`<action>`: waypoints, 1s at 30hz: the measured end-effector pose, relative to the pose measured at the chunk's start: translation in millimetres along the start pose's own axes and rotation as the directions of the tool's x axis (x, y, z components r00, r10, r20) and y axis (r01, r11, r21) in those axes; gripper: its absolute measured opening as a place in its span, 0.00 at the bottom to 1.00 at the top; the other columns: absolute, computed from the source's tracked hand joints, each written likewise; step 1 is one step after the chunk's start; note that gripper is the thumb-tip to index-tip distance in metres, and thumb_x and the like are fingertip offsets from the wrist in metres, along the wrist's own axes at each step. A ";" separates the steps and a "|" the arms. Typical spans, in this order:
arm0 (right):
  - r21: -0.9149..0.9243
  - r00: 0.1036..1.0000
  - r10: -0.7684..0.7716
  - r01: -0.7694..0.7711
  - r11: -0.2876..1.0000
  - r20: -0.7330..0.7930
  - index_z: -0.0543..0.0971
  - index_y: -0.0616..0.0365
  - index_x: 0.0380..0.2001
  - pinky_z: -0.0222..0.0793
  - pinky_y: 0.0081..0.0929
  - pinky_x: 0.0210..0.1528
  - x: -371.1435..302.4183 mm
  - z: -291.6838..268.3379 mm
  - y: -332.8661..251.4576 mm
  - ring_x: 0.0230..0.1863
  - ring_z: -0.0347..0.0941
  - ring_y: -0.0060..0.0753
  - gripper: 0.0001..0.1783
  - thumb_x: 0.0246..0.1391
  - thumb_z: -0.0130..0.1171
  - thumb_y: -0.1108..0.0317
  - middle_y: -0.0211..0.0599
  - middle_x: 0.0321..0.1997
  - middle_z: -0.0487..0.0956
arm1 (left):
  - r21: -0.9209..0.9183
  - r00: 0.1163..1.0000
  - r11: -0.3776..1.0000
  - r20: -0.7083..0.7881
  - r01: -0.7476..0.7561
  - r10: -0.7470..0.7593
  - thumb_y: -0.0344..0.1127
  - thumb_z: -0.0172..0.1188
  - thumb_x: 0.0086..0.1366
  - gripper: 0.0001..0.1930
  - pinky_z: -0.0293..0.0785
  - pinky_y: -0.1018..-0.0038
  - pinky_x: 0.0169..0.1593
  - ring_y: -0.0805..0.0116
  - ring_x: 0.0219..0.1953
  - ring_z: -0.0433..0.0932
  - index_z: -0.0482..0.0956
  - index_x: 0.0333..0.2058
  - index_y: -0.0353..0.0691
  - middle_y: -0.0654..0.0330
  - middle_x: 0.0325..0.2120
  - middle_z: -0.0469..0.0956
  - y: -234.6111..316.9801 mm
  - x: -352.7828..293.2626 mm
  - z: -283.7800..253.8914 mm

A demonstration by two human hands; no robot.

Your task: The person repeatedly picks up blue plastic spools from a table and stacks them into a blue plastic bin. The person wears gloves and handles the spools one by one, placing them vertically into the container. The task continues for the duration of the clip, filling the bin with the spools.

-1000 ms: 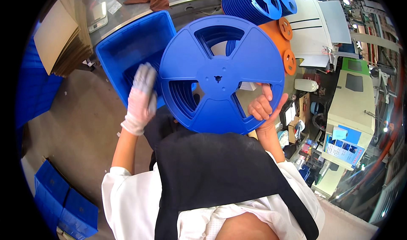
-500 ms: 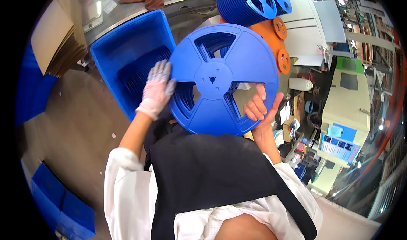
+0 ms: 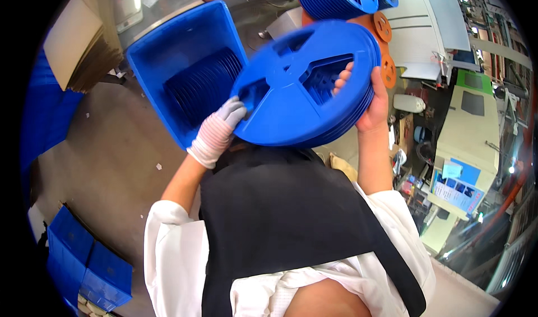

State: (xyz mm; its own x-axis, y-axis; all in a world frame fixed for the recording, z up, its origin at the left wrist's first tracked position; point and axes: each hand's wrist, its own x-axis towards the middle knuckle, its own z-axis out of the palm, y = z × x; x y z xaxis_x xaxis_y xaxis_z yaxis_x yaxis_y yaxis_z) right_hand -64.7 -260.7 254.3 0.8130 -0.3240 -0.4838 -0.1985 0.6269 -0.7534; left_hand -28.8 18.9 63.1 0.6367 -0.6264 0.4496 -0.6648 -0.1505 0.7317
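A stack of blue plastic reels (image 3: 286, 107) is held up in front of my black apron, its upper face tilted and slightly blurred. My bare right hand (image 3: 372, 98) grips the right rim, fingers curled through a cut-out and thumb outside. On the left edge, my gloved left hand (image 3: 221, 126) has its fingers hooked at another cut-out. Just left of the stack stands a blue bin (image 3: 137, 54) with a row of blue reels (image 3: 204, 84) on edge inside it.
More blue reels (image 3: 330, 0) lie beyond the stack, beside orange reels (image 3: 386, 54). Piled cardboard (image 3: 78, 42) stands far left, and blue boxes (image 3: 89, 255) sit on the floor at lower left. A beige machine (image 3: 465, 121) is on the right.
The reel stack has tilted and risen slightly toward the right. My left hand has moved down and closed on its edge; my right hand has moved up with the rim.
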 end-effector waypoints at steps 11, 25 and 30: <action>-0.137 0.976 0.015 -0.045 0.989 -0.217 0.74 0.58 0.43 0.76 0.34 0.34 14.0 -75.9 34.2 0.29 0.76 0.33 0.16 0.63 0.55 0.56 0.37 0.30 0.78 | -0.943 0.565 -0.260 0.332 0.207 -0.755 0.29 0.67 0.60 0.13 0.83 0.59 0.50 0.54 0.49 0.80 0.76 0.42 0.40 0.56 0.39 0.79 11.7 -70.2 -27.1; -0.159 0.973 0.022 -0.060 0.986 -0.229 0.75 0.60 0.48 0.79 0.35 0.38 10.7 -89.3 48.9 0.34 0.78 0.34 0.22 0.65 0.51 0.52 0.38 0.37 0.80 | -0.916 0.341 0.013 0.136 0.401 -0.930 0.20 0.54 0.63 0.15 0.82 0.65 0.46 0.57 0.45 0.80 0.71 0.49 0.36 0.52 0.40 0.79 -16.3 -97.2 -47.6; -0.190 0.976 -0.029 -0.013 0.982 -0.218 0.74 0.60 0.49 0.78 0.35 0.38 2.3 -79.4 58.2 0.33 0.79 0.35 0.21 0.66 0.48 0.53 0.40 0.35 0.80 | -0.093 0.317 0.359 -0.303 0.929 -0.899 0.25 0.56 0.60 0.14 0.75 0.65 0.42 0.55 0.37 0.81 0.74 0.46 0.40 0.52 0.34 0.81 -58.1 -144.9 -27.1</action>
State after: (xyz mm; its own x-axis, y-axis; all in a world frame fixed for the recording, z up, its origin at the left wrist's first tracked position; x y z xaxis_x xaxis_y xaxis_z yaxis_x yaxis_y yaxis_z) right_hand -117.8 -281.2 173.9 0.6799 -0.4888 -0.5467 -0.3095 0.4846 -0.8181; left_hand -71.8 139.2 -30.6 0.9178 0.1688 -0.3595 0.3889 -0.5651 0.7276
